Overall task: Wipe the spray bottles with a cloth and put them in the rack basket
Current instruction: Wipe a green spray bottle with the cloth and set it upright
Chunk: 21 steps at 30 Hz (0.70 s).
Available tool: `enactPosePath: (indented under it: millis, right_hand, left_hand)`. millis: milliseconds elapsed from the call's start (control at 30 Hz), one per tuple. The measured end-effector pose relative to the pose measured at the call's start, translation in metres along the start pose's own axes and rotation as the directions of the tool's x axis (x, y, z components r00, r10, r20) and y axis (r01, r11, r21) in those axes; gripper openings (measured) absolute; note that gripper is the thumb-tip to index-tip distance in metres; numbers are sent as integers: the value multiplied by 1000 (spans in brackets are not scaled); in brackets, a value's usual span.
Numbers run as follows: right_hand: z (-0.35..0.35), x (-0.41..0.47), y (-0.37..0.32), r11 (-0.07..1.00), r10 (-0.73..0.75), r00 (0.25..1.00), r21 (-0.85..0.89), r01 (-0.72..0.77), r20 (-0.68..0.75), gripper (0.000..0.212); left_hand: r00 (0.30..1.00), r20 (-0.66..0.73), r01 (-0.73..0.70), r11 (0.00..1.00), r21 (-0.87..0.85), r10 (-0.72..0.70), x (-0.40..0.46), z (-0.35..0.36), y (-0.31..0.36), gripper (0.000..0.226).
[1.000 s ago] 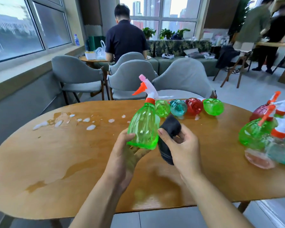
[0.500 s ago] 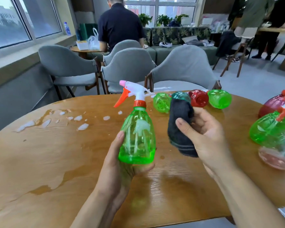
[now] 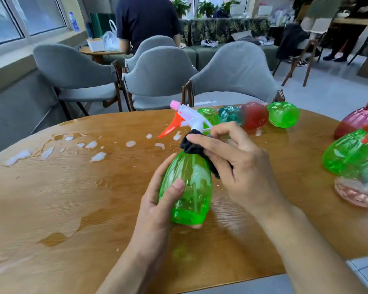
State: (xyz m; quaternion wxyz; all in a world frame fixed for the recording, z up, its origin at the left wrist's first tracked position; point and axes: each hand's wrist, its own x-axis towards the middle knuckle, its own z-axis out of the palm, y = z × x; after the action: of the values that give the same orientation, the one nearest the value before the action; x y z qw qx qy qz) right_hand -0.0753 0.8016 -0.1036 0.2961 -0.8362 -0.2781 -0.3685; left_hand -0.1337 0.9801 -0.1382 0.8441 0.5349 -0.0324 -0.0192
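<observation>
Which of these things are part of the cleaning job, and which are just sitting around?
Job: green bottle in left hand; black cloth in right hand; the other bottles.

Lying about: grey chairs; foam blobs on table.

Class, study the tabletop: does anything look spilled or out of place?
Yes. White foam blobs and a wet patch lie on the wooden table to the left of the hands. Four bottles lie on their sides at the far edge.

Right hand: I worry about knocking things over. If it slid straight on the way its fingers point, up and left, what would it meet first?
The right hand already presses the black cloth on the green spray bottle; next, probably its white trigger head.
</observation>
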Motion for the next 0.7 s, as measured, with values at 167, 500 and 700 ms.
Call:
enactPosePath:
  millis: [167, 500, 700]
  right_hand:
    - [5, -17, 20, 991, 73, 994, -118, -63, 85, 29]
    - [9, 2, -12, 843, 309, 944, 493, -215, -116, 22]
    - [25, -9, -15, 897, 219, 975, 387, -212, 26, 31]
  left_hand:
    - [999, -5, -35, 995, -90, 35, 0, -7, 11, 96]
    - [995, 100, -6, 1000, -10, 6, 1, -11, -1, 69]
    - [996, 61, -74, 993, 93, 69, 7, -15, -4, 62]
